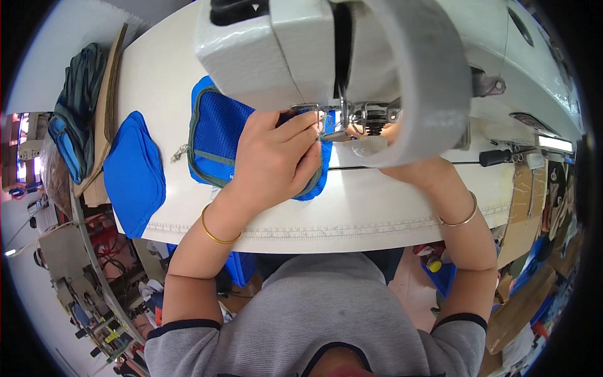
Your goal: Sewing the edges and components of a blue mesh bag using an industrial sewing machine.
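My left hand [276, 154] has its fingers curled together on a blue mesh piece [217, 132] with dark green edging, holding it beside the presser foot and needle area [339, 129] of a white sewing machine [270, 47]. The piece lies over a larger, plain blue layer [320, 179]. My right hand [414, 169] reaches behind the machine's thick grey curved part [433, 94], to the right of the needle; its fingers are mostly hidden.
A stack of blue fabric pieces [134, 173] lies at the table's [326, 232] left, near cardboard [97, 188] and bundled green-and-blue items [74, 113]. A black-handled screwdriver [495, 157] rests at the right. A blue bin [239, 267] sits under the front edge.
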The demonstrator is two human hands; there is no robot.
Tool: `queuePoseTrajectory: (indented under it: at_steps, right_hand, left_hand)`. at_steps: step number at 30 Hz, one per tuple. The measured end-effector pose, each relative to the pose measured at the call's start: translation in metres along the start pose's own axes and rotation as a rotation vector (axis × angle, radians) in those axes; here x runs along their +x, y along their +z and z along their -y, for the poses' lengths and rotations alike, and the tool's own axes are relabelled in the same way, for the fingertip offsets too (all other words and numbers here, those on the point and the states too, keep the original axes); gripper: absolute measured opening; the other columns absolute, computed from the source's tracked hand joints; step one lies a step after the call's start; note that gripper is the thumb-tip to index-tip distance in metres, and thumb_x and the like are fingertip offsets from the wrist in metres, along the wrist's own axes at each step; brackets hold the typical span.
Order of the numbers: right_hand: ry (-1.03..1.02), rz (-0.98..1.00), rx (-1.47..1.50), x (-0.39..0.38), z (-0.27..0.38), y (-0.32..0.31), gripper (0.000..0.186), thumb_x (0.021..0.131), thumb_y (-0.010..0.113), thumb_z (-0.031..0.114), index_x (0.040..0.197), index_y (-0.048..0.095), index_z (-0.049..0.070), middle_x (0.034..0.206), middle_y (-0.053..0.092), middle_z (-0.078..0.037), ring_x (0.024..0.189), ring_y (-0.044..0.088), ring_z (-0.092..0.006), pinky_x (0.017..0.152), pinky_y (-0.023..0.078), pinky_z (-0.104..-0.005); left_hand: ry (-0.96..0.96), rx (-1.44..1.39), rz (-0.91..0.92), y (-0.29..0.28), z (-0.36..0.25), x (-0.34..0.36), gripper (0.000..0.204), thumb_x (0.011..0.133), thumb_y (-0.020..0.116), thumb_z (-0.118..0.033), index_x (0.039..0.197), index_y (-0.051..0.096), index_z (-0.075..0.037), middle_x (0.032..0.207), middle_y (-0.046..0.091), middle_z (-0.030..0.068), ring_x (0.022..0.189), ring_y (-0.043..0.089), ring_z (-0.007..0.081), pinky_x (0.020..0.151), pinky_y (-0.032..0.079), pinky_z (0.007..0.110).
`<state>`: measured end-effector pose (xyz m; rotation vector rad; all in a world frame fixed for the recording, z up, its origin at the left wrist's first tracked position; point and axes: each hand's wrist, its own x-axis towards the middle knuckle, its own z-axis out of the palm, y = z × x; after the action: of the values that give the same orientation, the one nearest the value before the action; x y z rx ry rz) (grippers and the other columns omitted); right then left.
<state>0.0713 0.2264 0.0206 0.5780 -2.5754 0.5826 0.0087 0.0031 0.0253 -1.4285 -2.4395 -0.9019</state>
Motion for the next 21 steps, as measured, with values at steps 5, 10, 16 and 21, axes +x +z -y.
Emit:
queuePoseTrajectory:
  at_steps: [5, 10, 16, 21]
  right_hand:
    - [-0.029, 0.032, -0.073, -0.005, -0.004, 0.001, 0.015, 0.069, 0.07, 0.012, 0.068, 0.054, 0.011, 0.066, 0.053, -0.001, 0.062, 0.056, -0.0223, 0.05, 0.045, -0.0363]
    - [-0.037, 0.038, -0.026, -0.003, -0.002, -0.005, 0.013, 0.07, 0.072, 0.013, 0.073, 0.06, 0.012, 0.068, 0.056, 0.0, 0.065, 0.059, -0.0214, 0.052, 0.045, -0.0361]
    - [-0.028, 0.041, -0.009, -0.003, -0.004, -0.007, 0.013, 0.07, 0.074, 0.014, 0.077, 0.063, 0.013, 0.07, 0.058, 0.0, 0.066, 0.06, -0.0213, 0.052, 0.045, -0.0364]
    - [0.034, 0.081, 0.031, 0.0, -0.003, -0.008, 0.014, 0.074, 0.075, 0.019, 0.08, 0.064, 0.013, 0.072, 0.058, 0.0, 0.068, 0.061, -0.022, 0.053, 0.046, -0.0366]
  left_hand:
    - [0.097, 0.147, 0.041, 0.003, -0.006, 0.005, 0.017, 0.073, 0.07, -0.006, 0.088, 0.069, 0.002, 0.104, 0.068, 0.0117, 0.087, 0.059, 0.0316, 0.079, 0.05, 0.04]
    - [0.055, 0.134, 0.021, 0.008, -0.015, 0.002, 0.016, 0.074, 0.069, -0.005, 0.087, 0.067, 0.004, 0.103, 0.066, 0.0146, 0.086, 0.058, 0.0319, 0.083, 0.052, 0.038]
    - [0.018, 0.101, 0.021, 0.009, -0.013, 0.004, 0.013, 0.074, 0.068, -0.004, 0.085, 0.066, 0.002, 0.101, 0.066, 0.0143, 0.085, 0.058, 0.0309, 0.084, 0.052, 0.038]
    - [-0.024, 0.104, -0.013, 0.011, -0.007, 0.002, 0.012, 0.075, 0.068, -0.003, 0.086, 0.067, 0.001, 0.101, 0.065, 0.0132, 0.086, 0.058, 0.032, 0.077, 0.05, 0.038]
